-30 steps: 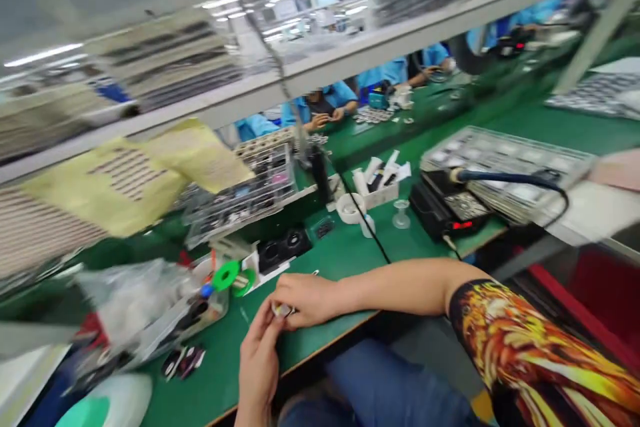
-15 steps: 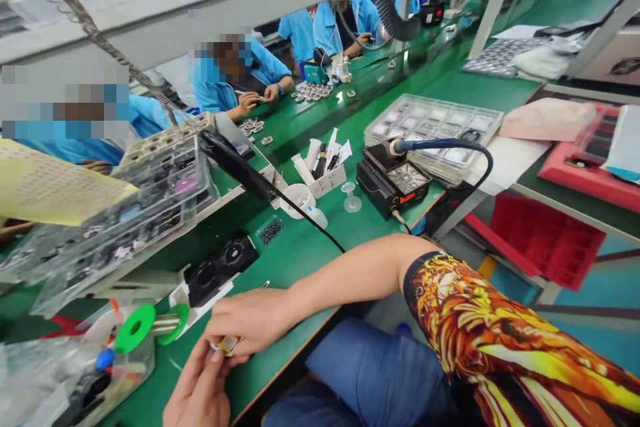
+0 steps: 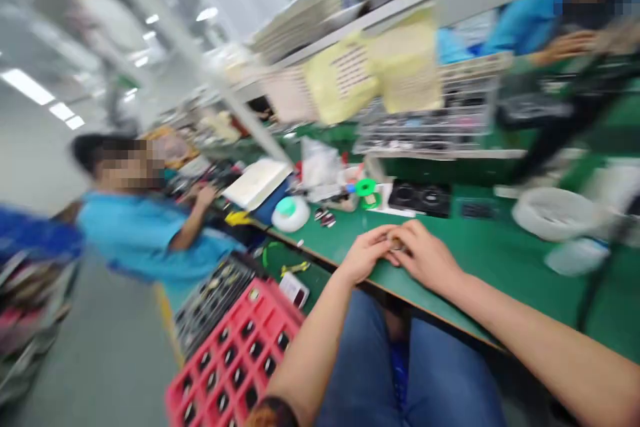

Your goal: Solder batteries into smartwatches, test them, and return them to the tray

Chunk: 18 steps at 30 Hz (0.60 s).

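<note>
My left hand (image 3: 365, 255) and my right hand (image 3: 429, 257) meet at the front edge of the green workbench (image 3: 483, 263). A small metallic-looking part (image 3: 397, 243) is pinched between their fingertips. Fingers cover most of it, and blur hides its exact kind. Just beyond my hands sits a black fixture with round recesses (image 3: 420, 197) on a white base. Left of that fixture stands a green spool (image 3: 367, 189), and a few small dark parts (image 3: 325, 217) lie nearby on the bench.
To my left is a red compartment tray (image 3: 270, 310) holding dark pieces, beside a black tray (image 3: 215, 303). A person in blue (image 3: 145, 227) works further left. A white bowl (image 3: 553, 212) and a translucent bottle (image 3: 575, 255) stand right. Yellow sheets (image 3: 343, 77) hang above.
The view has swung left, bringing the red tray and the person at the left into sight. The soldering station has left view. Both hands still hold the small part together.
</note>
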{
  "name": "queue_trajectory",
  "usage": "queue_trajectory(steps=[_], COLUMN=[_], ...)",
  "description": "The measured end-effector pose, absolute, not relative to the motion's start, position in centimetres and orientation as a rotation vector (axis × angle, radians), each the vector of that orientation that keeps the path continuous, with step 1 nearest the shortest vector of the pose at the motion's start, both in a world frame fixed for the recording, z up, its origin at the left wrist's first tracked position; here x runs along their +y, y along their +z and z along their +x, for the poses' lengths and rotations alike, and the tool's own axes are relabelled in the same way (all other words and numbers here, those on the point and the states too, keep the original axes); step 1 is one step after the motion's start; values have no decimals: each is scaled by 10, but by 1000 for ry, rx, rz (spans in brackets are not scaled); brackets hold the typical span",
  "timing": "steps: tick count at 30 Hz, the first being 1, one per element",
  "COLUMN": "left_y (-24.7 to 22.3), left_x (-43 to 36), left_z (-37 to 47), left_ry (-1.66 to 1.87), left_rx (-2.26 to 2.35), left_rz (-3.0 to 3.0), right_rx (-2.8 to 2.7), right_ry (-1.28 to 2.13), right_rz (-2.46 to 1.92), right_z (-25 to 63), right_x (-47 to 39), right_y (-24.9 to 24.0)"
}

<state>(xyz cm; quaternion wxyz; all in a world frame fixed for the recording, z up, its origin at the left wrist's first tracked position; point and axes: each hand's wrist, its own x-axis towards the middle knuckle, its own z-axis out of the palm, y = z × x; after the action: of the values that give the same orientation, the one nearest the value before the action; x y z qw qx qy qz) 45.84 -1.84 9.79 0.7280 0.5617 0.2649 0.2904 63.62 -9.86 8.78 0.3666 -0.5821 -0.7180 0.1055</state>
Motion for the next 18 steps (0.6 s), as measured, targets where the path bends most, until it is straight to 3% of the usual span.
queue_trajectory(steps=[18], left_y=[91], left_x=[-4], left_z=[454], left_ry=[659], left_rx=[525], left_rz=[1189], right_rx=[-2097], right_ry=[-324], right_rz=[-1573], right_z=[634], right_x=[-90], right_y=[100])
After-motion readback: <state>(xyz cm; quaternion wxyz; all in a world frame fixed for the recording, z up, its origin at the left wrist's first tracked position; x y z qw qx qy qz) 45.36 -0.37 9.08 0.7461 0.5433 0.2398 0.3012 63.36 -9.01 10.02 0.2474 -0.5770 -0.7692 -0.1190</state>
